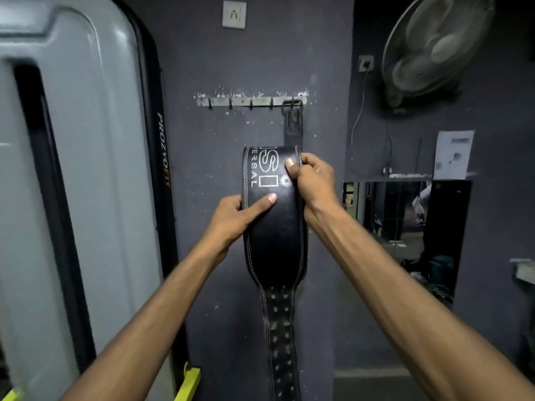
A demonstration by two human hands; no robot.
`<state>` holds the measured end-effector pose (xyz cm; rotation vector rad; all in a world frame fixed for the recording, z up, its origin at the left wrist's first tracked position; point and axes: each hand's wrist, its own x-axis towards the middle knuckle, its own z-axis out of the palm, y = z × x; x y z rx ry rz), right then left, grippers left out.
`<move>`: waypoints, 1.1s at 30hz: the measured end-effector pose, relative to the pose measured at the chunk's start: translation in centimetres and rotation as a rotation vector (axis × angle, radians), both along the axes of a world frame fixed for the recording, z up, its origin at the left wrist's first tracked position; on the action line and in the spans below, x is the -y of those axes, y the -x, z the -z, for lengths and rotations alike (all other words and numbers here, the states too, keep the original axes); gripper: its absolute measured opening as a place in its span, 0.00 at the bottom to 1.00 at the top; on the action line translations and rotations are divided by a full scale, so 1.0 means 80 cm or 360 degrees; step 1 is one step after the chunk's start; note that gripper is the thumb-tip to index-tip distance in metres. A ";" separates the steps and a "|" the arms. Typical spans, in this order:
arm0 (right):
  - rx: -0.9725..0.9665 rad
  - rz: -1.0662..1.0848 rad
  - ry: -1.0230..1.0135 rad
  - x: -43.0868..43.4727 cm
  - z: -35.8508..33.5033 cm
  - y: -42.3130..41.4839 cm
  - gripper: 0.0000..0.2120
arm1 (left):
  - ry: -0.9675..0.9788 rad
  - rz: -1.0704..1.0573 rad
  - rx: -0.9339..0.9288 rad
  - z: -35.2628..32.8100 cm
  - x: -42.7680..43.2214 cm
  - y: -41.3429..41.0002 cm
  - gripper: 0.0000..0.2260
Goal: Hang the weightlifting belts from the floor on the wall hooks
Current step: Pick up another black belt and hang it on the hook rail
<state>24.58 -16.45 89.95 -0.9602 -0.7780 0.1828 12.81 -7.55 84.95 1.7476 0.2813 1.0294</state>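
Observation:
I hold a wide black leather weightlifting belt (275, 241) with white lettering in front of the grey wall. Its top is folded over, and its narrow perforated end hangs down toward the floor. My left hand (240, 215) grips the belt's left edge, thumb across its face. My right hand (311, 180) pinches the right edge near the fold. Above the belt a metal hook rail (246, 101) is fixed to the wall. A dark strap with a buckle (293, 120) hangs from the rail's rightmost hook; the other hooks are bare.
A large grey gym machine shroud (72, 169) fills the left side, close to my left arm. A wall fan (434, 47) is mounted upper right, a mirror (405, 227) below it. A wall socket (234, 14) sits above the rail.

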 end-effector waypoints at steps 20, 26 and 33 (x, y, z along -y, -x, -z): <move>0.0457 0.0058 -0.0096 0.024 -0.085 0.070 0.15 | 0.0309 0.0601 0.0213 -0.165 -0.004 0.080 0.21; 0.0744 -0.0011 -0.0096 0.063 -0.060 0.068 0.12 | 0.0526 0.0530 0.0366 -0.190 0.015 0.060 0.09; 0.0923 -0.0181 0.0298 0.091 0.055 0.057 0.17 | 0.0378 0.0578 0.0397 -0.182 0.022 0.058 0.12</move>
